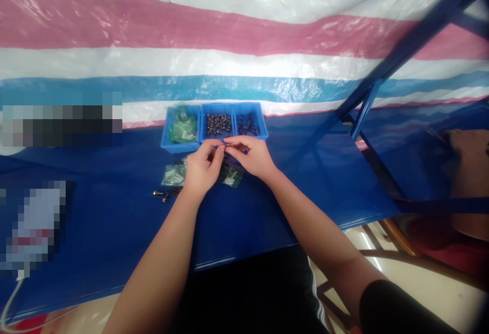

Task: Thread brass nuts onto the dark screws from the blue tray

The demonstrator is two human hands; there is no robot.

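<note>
Just in front of the blue bins, my left hand [207, 165] and my right hand [250, 156] meet fingertip to fingertip. Both are closed in a pinch around something small, too tiny and covered to name. Beneath them lie small clear bags with pale and metal parts: one bag [173, 175] by my left hand, another bag [232, 176] below my right. A few loose bolts [165, 195] rest beside my left wrist. Behind my hands, the left bin [166, 138] holds greenish clear bags, the middle bin holds brassy fasteners [218, 123], and the right bin holds dark screws [247, 123].
The blue table [126, 206] runs across the view, backed by a striped plastic sheet [153, 23]. A blue metal frame [401, 44] stands at the right. At the left is a blurred-out device with a white cable [8, 298]. Another person's arm [468, 171] shows far right.
</note>
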